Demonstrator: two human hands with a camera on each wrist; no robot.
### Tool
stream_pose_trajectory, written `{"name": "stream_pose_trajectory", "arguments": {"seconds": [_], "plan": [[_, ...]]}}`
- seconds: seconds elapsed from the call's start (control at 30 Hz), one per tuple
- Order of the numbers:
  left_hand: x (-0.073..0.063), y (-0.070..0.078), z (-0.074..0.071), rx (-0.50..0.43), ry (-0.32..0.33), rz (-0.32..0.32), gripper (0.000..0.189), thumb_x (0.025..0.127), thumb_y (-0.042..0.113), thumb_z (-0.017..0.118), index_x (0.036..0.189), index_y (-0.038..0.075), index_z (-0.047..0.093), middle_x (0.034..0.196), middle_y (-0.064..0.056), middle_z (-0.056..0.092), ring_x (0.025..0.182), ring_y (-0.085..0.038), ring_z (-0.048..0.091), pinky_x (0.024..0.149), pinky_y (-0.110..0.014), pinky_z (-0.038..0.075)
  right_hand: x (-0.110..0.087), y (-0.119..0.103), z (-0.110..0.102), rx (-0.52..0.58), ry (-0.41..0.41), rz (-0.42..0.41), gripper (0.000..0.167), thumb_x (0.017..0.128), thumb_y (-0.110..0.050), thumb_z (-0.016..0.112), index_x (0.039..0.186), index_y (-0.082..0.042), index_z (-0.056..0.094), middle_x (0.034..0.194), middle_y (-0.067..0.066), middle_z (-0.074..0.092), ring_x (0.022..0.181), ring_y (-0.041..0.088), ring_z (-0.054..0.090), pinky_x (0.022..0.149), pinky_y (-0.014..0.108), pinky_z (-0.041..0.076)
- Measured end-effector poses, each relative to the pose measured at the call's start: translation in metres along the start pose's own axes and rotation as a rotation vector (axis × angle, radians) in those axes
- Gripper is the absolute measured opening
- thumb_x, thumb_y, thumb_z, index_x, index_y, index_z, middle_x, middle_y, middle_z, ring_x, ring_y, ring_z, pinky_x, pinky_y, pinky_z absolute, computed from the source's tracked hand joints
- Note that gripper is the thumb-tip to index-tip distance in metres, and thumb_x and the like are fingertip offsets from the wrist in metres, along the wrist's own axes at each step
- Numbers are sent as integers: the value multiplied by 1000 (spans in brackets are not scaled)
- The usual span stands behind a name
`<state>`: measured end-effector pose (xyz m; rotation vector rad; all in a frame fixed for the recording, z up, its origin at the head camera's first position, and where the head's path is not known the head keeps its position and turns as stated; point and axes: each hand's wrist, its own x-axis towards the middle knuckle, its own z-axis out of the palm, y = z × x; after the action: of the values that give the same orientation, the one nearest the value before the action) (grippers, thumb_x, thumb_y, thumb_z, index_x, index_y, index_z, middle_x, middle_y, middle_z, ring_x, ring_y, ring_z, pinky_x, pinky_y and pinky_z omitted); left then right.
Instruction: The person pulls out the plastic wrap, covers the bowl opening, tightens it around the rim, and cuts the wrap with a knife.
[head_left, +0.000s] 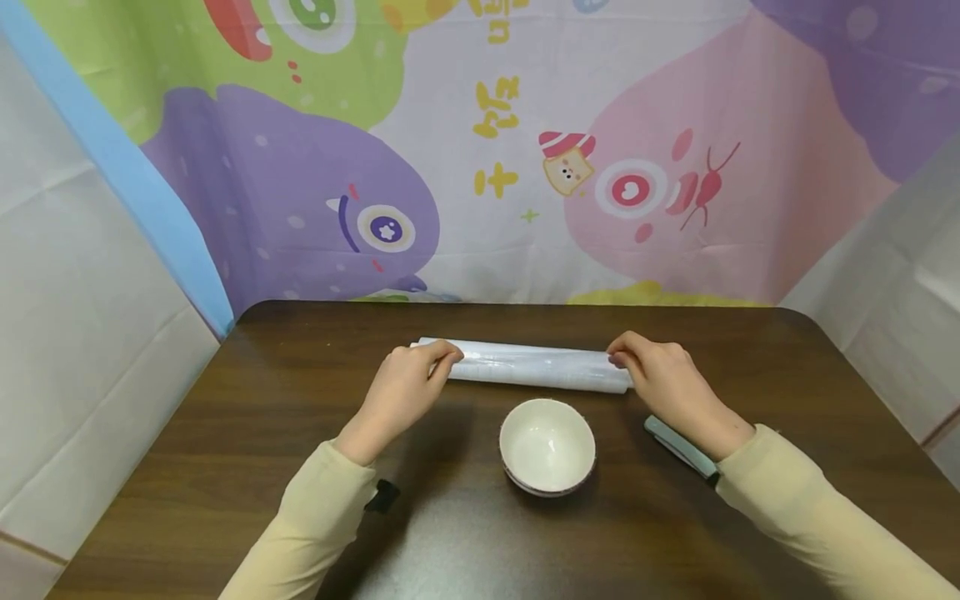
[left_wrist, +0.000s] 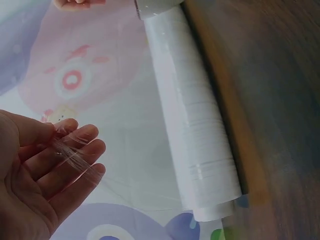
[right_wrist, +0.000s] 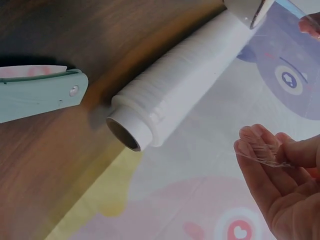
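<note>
A roll of clear plastic wrap (head_left: pixel 534 367) lies crosswise on the table, beyond a white bowl (head_left: pixel 547 446). My left hand (head_left: pixel 401 387) is raised near the roll's left end and pinches a bunched bit of film (left_wrist: pixel 75 159) between thumb and fingers. Near the other end, my right hand (head_left: pixel 667 390) pinches another edge of the film (right_wrist: pixel 264 152) the same way. In the right wrist view the hollow white core (right_wrist: pixel 131 134) sticks out of the roll. The film between the hands is too clear to trace fully.
A mint-green folding knife (head_left: pixel 678 446) lies on the table beside my right forearm. Behind the dark wooden table (head_left: pixel 247 467) hangs a cartoon-printed curtain (head_left: pixel 487 242), with pale cloth at both sides.
</note>
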<state>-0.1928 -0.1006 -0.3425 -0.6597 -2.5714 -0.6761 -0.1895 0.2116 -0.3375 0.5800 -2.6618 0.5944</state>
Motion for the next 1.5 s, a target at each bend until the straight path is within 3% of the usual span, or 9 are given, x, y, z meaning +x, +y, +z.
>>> {"name": "stream_pose_trajectory", "arguments": {"seconds": [0.2, 0.43, 0.7, 0.83, 0.97, 1.13, 1.3, 1.5], "plan": [[-3, 5, -5, -15, -1, 11, 14, 89, 18, 57, 90, 12, 69, 59, 4, 57, 51, -10, 44, 60, -32, 46, -4, 0, -4, -4, 16, -20, 7, 87, -9, 59, 90, -6, 64, 80, 5, 68, 61, 14, 57, 60, 34, 48], [-3, 9, -10, -21, 30, 40, 15, 89, 17, 57, 89, 12, 70, 73, 1, 68, 55, -12, 53, 63, -33, 49, -5, -4, -12, -1, 52, -40, 5, 85, -6, 60, 89, -7, 64, 78, 5, 68, 59, 13, 54, 58, 32, 46], [-7, 16, -16, -15, 43, 71, 14, 89, 18, 57, 90, 13, 71, 77, 2, 69, 56, -11, 55, 62, -32, 48, -10, -10, -22, -4, 85, -49, 8, 85, -3, 60, 88, -8, 65, 79, 2, 68, 55, 9, 47, 55, 27, 42], [-9, 20, -20, -10, 52, 90, 14, 89, 18, 58, 90, 13, 71, 78, 2, 69, 56, -11, 56, 62, -31, 48, -14, -12, -27, 7, 79, -40, 10, 85, -1, 58, 90, -8, 64, 82, 4, 69, 59, 11, 54, 55, 28, 43], [-12, 24, -23, 0, 56, 94, 12, 88, 17, 59, 89, 13, 70, 73, 3, 68, 52, -9, 49, 60, -30, 47, -19, -14, -29, 0, 74, -38, 11, 86, -1, 57, 91, -7, 64, 83, 4, 70, 69, 15, 64, 59, 32, 48], [-17, 29, -27, 2, 54, 100, 10, 87, 17, 60, 88, 14, 69, 63, 7, 60, 49, -6, 39, 55, -26, 42, -24, -17, -33, -14, 111, -62, 10, 84, 0, 58, 90, -8, 64, 81, 3, 69, 71, 16, 65, 61, 34, 50], [-23, 35, -33, 0, 74, 136, 11, 87, 17, 59, 87, 15, 69, 60, 9, 56, 49, -5, 38, 52, -24, 40, -32, -24, -40, -49, 152, -89, 12, 82, 1, 60, 89, -8, 64, 80, 1, 69, 65, 11, 62, 57, 30, 48], [-29, 43, -40, 19, 87, 163, 12, 87, 17, 58, 90, 16, 70, 68, 9, 63, 52, -3, 46, 53, -27, 45, -43, -32, -45, -69, 178, -103, 17, 80, 4, 59, 88, -10, 65, 77, -1, 68, 52, 3, 44, 52, 15, 36]]}}
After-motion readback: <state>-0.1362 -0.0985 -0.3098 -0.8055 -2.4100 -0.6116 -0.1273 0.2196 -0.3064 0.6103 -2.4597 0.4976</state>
